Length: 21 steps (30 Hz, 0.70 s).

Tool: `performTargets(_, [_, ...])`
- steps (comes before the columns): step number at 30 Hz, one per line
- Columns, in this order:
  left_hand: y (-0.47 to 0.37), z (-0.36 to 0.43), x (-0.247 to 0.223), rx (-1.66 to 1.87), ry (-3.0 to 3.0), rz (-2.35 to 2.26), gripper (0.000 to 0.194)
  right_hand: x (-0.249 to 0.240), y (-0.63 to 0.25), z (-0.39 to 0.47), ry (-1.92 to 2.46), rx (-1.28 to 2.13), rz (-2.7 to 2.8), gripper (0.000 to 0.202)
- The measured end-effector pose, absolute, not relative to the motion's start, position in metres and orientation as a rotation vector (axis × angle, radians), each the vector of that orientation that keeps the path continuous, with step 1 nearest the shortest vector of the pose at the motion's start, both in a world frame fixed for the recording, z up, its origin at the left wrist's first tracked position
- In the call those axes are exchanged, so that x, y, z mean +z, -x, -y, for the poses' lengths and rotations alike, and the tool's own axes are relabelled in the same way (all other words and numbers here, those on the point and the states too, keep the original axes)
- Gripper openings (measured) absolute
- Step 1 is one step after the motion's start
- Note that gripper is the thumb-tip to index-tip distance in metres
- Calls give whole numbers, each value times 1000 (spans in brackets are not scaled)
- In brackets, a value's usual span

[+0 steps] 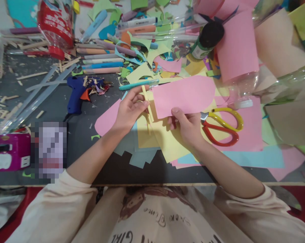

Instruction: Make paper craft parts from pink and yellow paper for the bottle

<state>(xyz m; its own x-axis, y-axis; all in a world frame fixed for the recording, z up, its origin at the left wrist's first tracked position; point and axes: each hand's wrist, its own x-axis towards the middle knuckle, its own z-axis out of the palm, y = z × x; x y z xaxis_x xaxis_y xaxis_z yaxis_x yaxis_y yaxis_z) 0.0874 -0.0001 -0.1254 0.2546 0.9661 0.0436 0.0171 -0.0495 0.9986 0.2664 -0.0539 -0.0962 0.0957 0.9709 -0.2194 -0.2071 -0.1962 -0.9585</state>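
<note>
On your shirt (164, 202), bottom centre, you can read a cursive "Time", beside what looks like "Show" or "Snow", and "GIRL" near the lower edge. Your purple box (17, 150) at lower left bears a white apple sign; the upper-left bottle's red label (54, 20) has white characters too unclear to read.

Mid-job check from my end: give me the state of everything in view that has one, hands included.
Left hand: closed on narrow yellow strip
Right hand: gripping pink paper
Pink paper: held, one end rounded
Scissors: lying down, handles apart, blades hidden
Glue gun: on its side, scraps over barrel; power unclear
Red-labelled bottle: cap on
Pink-wrapped bottle: white cap on
</note>
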Motion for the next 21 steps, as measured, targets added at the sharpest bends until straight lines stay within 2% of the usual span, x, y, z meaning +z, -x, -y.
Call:
performTargets(12, [-86, -3, -132, 1090, -1406, -849, 42, -97, -266, 54, 1303, 1356, 906, 42])
performTargets(21, [-87, -3, -129, 1077, -1392, -857, 48, -98, -265, 55, 1300, 1348, 949, 38])
